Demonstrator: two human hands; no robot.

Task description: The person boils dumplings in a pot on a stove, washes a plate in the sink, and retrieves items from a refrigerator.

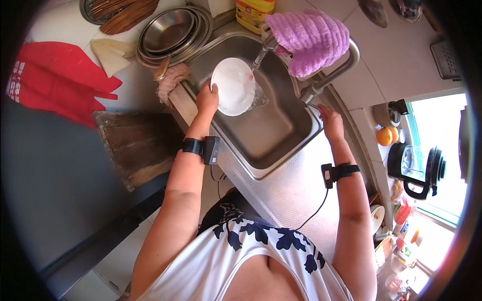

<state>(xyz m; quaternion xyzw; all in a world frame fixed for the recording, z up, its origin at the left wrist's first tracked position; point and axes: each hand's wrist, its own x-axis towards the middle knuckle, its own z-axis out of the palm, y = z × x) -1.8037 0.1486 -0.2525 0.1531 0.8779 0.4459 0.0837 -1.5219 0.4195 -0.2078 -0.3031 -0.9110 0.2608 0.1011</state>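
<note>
My left hand [208, 98] grips the left rim of a white plate [233, 88], holding it over the stainless steel sink [260, 139] under the faucet's spout end [257, 62]. Water runs over the plate and off its right side. At the sink's right corner, the fingers of my right hand [331, 118] are at the small lever [313, 105] at the base of the curved metal faucet [344, 71]. Whether they close on the lever is hard to tell. A purple ribbed cloth [308, 39] hangs over the faucet's pipe.
Stacked metal bowls [171, 30] stand left of the sink, near a pinkish rag [171, 84]. A wooden board [139, 146] and a red bag [64, 79] lie farther left. Behind the sink is a yellow jug [254, 15]. A blender [416, 165] stands by the window at right.
</note>
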